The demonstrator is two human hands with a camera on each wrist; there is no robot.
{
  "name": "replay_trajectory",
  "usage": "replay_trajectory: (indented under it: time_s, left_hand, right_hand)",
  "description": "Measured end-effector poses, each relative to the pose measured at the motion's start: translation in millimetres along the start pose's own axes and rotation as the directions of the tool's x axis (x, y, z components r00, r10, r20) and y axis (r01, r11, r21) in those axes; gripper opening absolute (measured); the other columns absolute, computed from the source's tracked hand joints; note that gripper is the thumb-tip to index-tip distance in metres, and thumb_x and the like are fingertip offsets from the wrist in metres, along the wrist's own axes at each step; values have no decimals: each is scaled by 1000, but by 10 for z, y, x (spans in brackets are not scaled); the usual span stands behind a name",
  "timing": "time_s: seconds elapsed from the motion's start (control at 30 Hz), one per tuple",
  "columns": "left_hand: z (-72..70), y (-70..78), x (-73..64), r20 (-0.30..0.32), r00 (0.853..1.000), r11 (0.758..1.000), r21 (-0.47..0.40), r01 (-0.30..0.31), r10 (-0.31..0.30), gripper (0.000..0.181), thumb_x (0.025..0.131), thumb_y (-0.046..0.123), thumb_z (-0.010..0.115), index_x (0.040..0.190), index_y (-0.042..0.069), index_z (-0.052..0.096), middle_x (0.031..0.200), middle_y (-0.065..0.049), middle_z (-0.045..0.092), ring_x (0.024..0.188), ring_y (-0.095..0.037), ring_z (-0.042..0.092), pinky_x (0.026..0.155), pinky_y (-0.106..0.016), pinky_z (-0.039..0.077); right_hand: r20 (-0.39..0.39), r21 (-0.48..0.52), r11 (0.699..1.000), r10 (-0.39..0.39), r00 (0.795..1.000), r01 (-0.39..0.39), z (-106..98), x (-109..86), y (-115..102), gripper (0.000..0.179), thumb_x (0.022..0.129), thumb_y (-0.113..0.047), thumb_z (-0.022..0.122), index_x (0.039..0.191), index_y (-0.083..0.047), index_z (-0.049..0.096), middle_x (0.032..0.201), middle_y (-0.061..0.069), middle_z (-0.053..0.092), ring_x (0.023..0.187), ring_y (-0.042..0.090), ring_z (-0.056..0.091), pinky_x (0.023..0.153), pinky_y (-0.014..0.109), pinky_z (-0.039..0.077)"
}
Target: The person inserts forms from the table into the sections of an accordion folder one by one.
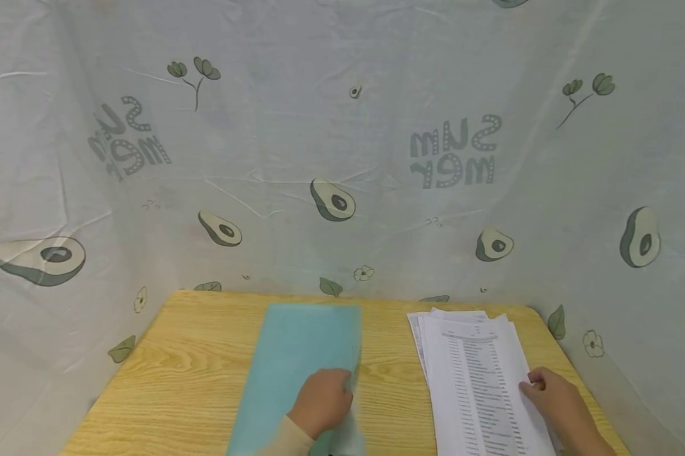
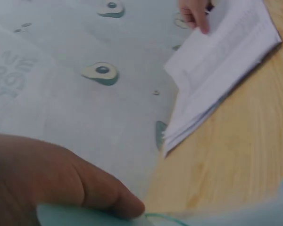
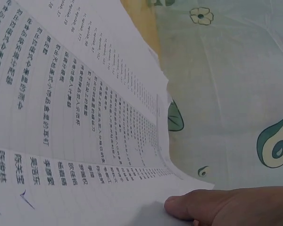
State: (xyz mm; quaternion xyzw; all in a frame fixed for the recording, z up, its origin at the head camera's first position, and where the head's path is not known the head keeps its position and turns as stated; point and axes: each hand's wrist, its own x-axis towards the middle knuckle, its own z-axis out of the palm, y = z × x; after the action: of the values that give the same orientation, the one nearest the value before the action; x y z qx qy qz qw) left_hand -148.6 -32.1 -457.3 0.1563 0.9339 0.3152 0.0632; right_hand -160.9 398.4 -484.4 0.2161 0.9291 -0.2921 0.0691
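A teal folder (image 1: 297, 342) lies left of the middle of the wooden table. My left hand (image 1: 322, 399) grips the folder by its right edge, where a whitish layer shows beneath the cover. In the left wrist view, the fingers (image 2: 108, 195) press along the teal edge at the bottom. To the right rests a stack of printed papers (image 1: 473, 373), with sheets fanned unevenly at the far end. My right hand (image 1: 565, 402) pinches the top sheet's right edge. The right wrist view has the thumb (image 3: 179, 207) on the white sheet (image 3: 85, 117), which bears columns of print and a pen tick.
The wooden table (image 1: 166, 367) shows between folder and papers and along the left side. A pale curtain (image 1: 291, 126) printed with avocados, leaves and lettering hangs behind the table and at both sides, close to its edges.
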Motion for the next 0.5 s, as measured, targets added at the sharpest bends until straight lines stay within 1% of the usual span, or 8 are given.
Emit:
replay_trajectory:
  time_s: [0.03, 0.1, 0.13, 0.2, 0.27, 0.33, 0.43, 0.5]
  left_hand:
    - [-47, -6, -17, -6, 1000, 999, -44, -2, 2, 23, 94, 6, 59, 111, 0, 75, 103, -12, 75, 92, -29, 71, 75, -45, 56]
    - [-136, -27, -49, -13, 1000, 989, -149, -5, 3, 35, 98, 9, 58, 130, 1, 70, 124, -15, 72, 109, -34, 69, 83, -49, 56]
    - [-177, -42, -65, -14, 1000, 977, -214, -3, 0, 36, 100, 11, 57, 133, 2, 68, 128, -14, 71, 112, -34, 69, 84, -49, 56]
    - [-259, -73, -86, -11, 1000, 949, -315, -15, 12, 38, 102, 15, 56, 137, 4, 66, 133, -15, 68, 115, -34, 68, 86, -50, 56]
    - [-333, -113, -108, 3, 1000, 914, -404, -21, 25, 39, 105, 20, 56, 141, 6, 63, 138, -15, 65, 122, -35, 64, 91, -52, 55]
    - [-390, -163, -131, 23, 999, 868, -497, -17, 33, 41, 106, 24, 57, 143, 6, 61, 143, -16, 61, 130, -38, 59, 99, -54, 52]
    - [-445, -244, -162, 54, 998, 780, -626, 6, 35, 46, 107, 28, 58, 147, 5, 57, 150, -19, 55, 138, -39, 51, 105, -54, 48]
    - [-461, -295, -181, 66, 997, 716, -698, 24, 32, 49, 107, 29, 59, 148, 4, 54, 152, -19, 52, 141, -38, 48, 108, -53, 46]
  right_hand:
    - [11, 2, 1000, 7, 1000, -7, -6, 3, 0, 31, 98, -14, 66, 113, 12, 57, 95, 20, 58, 89, 33, 53, 76, 46, 44]
    - [35, 2, 1000, 13, 999, -13, -18, 17, 13, 28, 100, -15, 65, 109, 11, 59, 95, 20, 59, 88, 33, 54, 76, 46, 44]
    - [52, 7, 1000, 15, 999, -15, -23, 26, 27, 29, 100, -16, 64, 110, 11, 59, 95, 20, 60, 88, 32, 54, 76, 46, 44]
    - [83, 22, 1000, 16, 996, -18, -27, 47, 60, 34, 101, -19, 63, 115, 13, 58, 99, 22, 61, 87, 31, 56, 74, 44, 46]
    - [118, 48, 999, 12, 993, -18, -23, 63, 92, 41, 102, -21, 62, 121, 15, 56, 103, 24, 62, 87, 29, 57, 72, 41, 48]
    - [149, 89, 996, 9, 989, -22, -12, 73, 115, 49, 102, -23, 63, 127, 18, 53, 107, 25, 62, 87, 28, 58, 70, 38, 49]
    - [172, 144, 990, -23, 985, -2, -10, 64, 116, 54, 102, -26, 63, 131, 19, 51, 105, 20, 66, 85, 25, 61, 68, 37, 51]
    - [166, 161, 986, -56, 984, 29, -24, 45, 94, 59, 103, -32, 62, 132, 19, 52, 100, 14, 68, 84, 23, 61, 67, 36, 51]
